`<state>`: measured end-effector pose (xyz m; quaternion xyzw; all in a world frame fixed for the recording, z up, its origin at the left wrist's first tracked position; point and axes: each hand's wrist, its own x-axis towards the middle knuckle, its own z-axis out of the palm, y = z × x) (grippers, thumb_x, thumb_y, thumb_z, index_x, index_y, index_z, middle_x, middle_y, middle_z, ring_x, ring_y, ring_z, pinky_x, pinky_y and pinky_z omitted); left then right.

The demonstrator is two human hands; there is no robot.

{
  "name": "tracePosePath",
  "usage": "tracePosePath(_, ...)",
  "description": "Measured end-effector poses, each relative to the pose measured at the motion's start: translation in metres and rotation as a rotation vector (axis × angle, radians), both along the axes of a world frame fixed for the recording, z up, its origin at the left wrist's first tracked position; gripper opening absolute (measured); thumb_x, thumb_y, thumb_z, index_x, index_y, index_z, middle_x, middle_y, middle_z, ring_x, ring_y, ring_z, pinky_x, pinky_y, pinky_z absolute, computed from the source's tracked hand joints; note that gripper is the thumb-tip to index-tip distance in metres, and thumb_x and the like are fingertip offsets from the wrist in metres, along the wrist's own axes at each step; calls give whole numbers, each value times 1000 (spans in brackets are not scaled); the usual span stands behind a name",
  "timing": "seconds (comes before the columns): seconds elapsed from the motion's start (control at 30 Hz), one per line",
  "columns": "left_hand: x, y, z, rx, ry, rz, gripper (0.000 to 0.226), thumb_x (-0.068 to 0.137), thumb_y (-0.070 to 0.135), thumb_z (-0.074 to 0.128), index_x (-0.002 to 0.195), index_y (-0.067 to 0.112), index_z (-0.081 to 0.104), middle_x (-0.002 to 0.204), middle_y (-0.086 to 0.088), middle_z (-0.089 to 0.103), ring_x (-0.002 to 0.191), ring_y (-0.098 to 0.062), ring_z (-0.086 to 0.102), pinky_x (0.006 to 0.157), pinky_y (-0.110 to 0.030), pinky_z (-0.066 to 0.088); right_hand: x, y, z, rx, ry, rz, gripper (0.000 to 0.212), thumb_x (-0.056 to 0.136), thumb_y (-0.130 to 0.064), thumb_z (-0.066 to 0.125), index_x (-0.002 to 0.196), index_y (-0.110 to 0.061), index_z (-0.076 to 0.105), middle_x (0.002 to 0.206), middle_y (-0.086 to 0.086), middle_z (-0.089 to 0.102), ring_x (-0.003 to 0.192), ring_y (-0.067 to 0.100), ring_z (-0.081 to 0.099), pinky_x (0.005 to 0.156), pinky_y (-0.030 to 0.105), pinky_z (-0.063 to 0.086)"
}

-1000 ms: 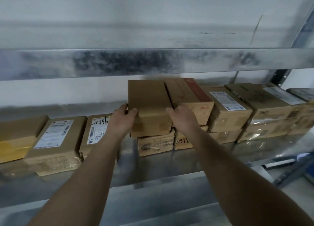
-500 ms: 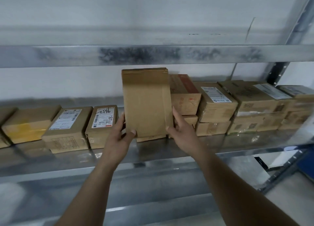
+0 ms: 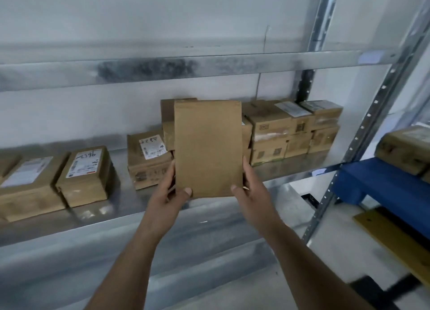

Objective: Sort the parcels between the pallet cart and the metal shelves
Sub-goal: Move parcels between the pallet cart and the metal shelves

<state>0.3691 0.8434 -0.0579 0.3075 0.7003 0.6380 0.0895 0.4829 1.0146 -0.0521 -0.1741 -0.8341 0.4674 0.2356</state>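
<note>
While both hands grasp it by its lower corners, a plain brown cardboard parcel [image 3: 207, 147] stands upright in the air in front of the metal shelf [image 3: 97, 214], its blank face towards the camera. The left hand [image 3: 168, 194] pinches the bottom left corner, thumb on the front; the right hand [image 3: 250, 188] clasps the bottom right corner likewise. Behind the parcel, on the shelf, sits a stack of cardboard boxes [image 3: 288, 132]. Left of the parcel a labelled box [image 3: 149, 160] rests on the shelf, and farther left another box with a handwritten label [image 3: 85, 175]. Right of the shelf, a blue pallet [image 3: 381, 188] carries a wrapped parcel [image 3: 406, 146].
</note>
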Motion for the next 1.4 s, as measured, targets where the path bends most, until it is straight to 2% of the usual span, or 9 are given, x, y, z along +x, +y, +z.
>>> tracePosePath(0.23,48,80,-14,-64,-39,-164,71,91,17,58,143,48,21,131,29,44,111,17,45,90,-13,40,81,52,-8,-18,-24,-172,65,96,-21,47,151,-34,14,143,-3,41,124,12,46,102,43,45)
tracePosePath(0.43,93,148,-25,-111,-54,-323,66,92,23,58,124,68,22,114,51,39,98,32,42,70,7,34,150,93,-14,-60,31,-276,59,98,-19,44,149,-35,18,142,-8,43,125,13,48,101,45,46)
tracePosePath(0.53,107,182,-27,-132,-43,-395,67,92,20,58,136,55,21,111,50,42,97,32,42,70,8,33,178,111,-17,-83,37,-342,64,98,-18,46,150,-38,14,145,-8,42,126,10,46,103,39,45)
tracePosePath(0.63,117,216,-28,-184,-24,-459,68,92,24,57,143,48,19,124,36,43,95,33,41,70,6,35,197,132,-23,-96,15,-444,68,98,-19,47,151,-40,9,147,-8,38,125,7,45,103,34,43)
tracePosePath(0.87,126,306,-27,-289,39,-631,67,93,27,54,144,47,16,123,24,44,89,22,45,71,-6,34,217,185,-33,-138,-47,-655,71,98,-23,49,151,-38,5,147,-1,38,124,16,48,103,44,43)
tracePosePath(1.07,113,396,-27,-343,83,-773,63,91,40,52,145,43,20,124,19,41,109,0,39,85,-24,32,210,244,-35,-123,-87,-803,68,98,-27,49,151,-37,7,144,-3,41,118,12,49,92,27,39)
tracePosePath(1.2,97,454,-30,-355,63,-843,68,75,55,47,137,31,32,128,5,48,114,-16,49,88,-32,42,193,283,-38,-161,-136,-888,68,98,-33,48,151,-36,4,141,-2,43,108,9,46,83,24,35)
tracePosePath(1.33,79,501,-34,-394,141,-902,70,78,63,40,138,28,32,133,2,47,116,-18,49,98,-43,45,173,314,-39,-180,-177,-938,77,91,-48,53,150,-37,3,129,-7,48,102,9,51,71,17,38)
tracePosePath(1.4,69,521,-36,-413,214,-919,70,82,69,39,140,31,30,129,6,49,110,-12,50,90,-33,48,164,327,-39,-176,-188,-943,84,87,-51,59,149,-40,3,125,-11,47,103,10,53,73,18,39)
